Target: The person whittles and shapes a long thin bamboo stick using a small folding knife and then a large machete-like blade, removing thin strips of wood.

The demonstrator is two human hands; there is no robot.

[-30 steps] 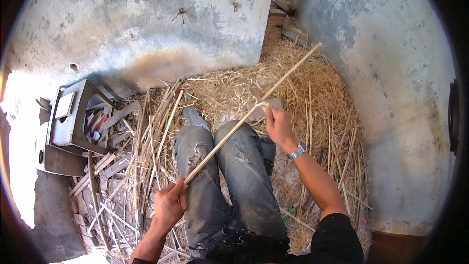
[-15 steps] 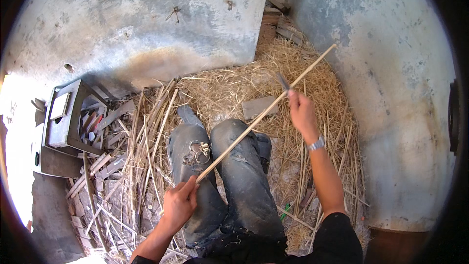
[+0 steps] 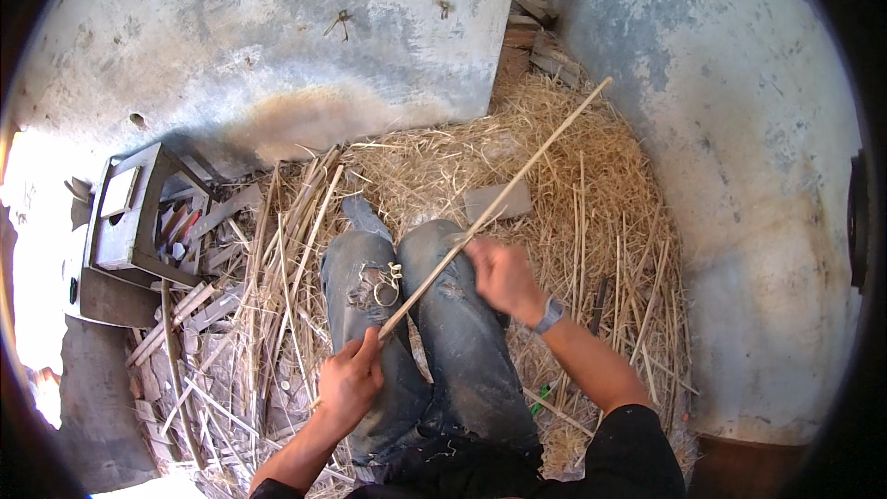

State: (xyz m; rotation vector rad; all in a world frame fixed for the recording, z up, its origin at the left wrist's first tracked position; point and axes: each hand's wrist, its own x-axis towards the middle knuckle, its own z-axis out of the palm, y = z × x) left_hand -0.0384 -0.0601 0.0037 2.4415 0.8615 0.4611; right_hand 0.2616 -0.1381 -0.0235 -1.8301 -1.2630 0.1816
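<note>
A long pale bamboo stick (image 3: 517, 173) slants across my thighs, from lower left up to the far right. My left hand (image 3: 351, 379) is closed around its near end, over my left thigh. Above my right knee, my right hand (image 3: 506, 279) is closed on a knife and meets the stick about midway along. Motion smears this hand, and the knife's blade is mostly lost from sight behind the stick and fingers.
Straw-like shavings (image 3: 591, 152) cover the floor ahead and right. A flat block (image 3: 499, 201) lies beyond my knees. Long strips (image 3: 300, 208) are piled at left beside a wooden stool-like box (image 3: 139, 212) holding small items. Worn walls (image 3: 739, 176) enclose the place.
My right hand has slid down the stick toward me, from its upper part to about its middle. The stick's far end has swung slightly left; my left hand keeps its hold.
</note>
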